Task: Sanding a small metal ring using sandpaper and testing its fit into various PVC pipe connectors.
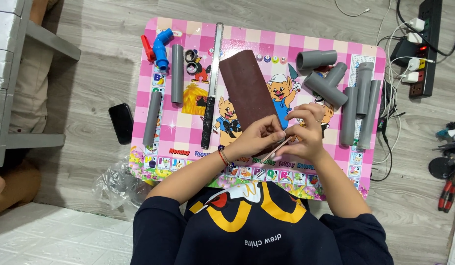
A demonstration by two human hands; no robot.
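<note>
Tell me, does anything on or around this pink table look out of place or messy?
Mostly tidy. Two things stand out: a black phone lies on the floor just off the table's left edge, and a crumpled clear plastic bag sits by its near left corner. The grey pipes at right lie loosely piled, not damaged.

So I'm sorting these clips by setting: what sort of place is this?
Probably a room in a home, used as a makeshift workspace. The person sits at a low pink children's table on a wood-look floor, grey plastic pipes are spread over it, and a power strip with chargers lies alongside.
</note>
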